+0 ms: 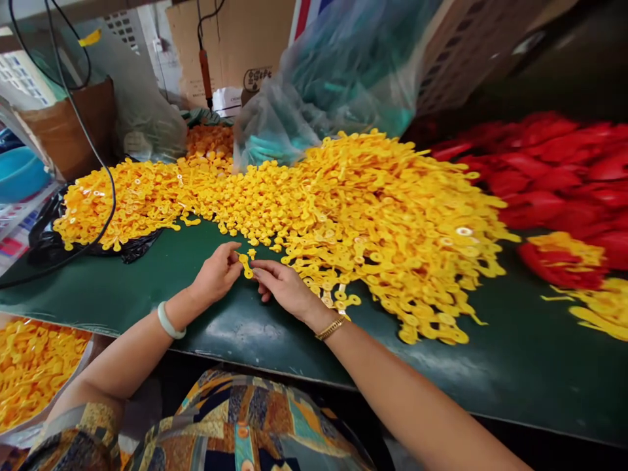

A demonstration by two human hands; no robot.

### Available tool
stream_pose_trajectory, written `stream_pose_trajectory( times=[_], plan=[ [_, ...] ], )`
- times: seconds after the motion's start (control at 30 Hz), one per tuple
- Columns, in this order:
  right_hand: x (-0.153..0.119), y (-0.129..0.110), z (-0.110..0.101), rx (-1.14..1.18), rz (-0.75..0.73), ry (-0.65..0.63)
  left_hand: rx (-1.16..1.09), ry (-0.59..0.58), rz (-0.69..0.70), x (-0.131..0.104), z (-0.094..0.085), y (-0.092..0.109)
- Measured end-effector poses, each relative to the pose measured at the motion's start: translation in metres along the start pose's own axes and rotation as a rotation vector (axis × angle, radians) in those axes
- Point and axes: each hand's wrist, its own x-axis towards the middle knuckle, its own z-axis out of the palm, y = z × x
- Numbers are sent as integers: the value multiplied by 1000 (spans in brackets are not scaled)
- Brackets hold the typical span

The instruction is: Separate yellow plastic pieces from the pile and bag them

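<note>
A small yellow plastic link piece (246,266) with rounded ends is held between my two hands, just above the green tabletop. My left hand (217,271) pinches its upper left end with thumb and fingertips. Its lower right end lies between the fingers of my right hand (283,285). Just beyond the fingertips sits a small yellow knob-like piece (252,253). Close behind my hands spreads a heap of small yellow pieces (265,199), and to the right rises a larger pile of longer yellow link pieces (392,216).
Another yellow pile (122,203) lies at the left on black plastic, with a dark cable (114,190) crossing it. Red plastic parts (549,170) are heaped at the right. A clear bag (338,85) stands behind. An orange tool (205,75) hangs there. A tub (83,366) sits lower left.
</note>
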Motion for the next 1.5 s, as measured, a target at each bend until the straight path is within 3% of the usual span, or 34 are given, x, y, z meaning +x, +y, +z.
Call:
stream_pose_trajectory(
  times=[0.2,0.4,0.6,0.77,0.87,0.97,1.1,1.3,1.4,1.5],
  plan=[
    [-1,2,-8,-4,36,6,-4,167,68,5,17,-1],
    [2,-3,-8,-290,-103,4,-215,186,-26,-1,20,-6],
    [3,-11,-27,-551,-337,11,-595,-29,-276,0,8,-6],
    [-1,-11,-33,-711,-516,-91,-574,-7,-307,4,0,-8],
    [-2,-10,-30,-775,-562,-115,-765,-173,-379,3,1,-4],
    [1,-10,-28,-744,-598,-31,-908,-372,-486,0,3,3],
    [5,-6,-22,-645,-607,11,-1008,-464,-534,-3,8,7],
    [8,-1,-15,-400,-446,137,-1106,-304,-486,0,15,-1],
    [6,-1,-15,-212,-334,74,-1155,-223,-470,2,18,-3],
    [4,-2,-14,-173,-342,-11,-1174,-196,-458,4,18,-2]
  ],
)
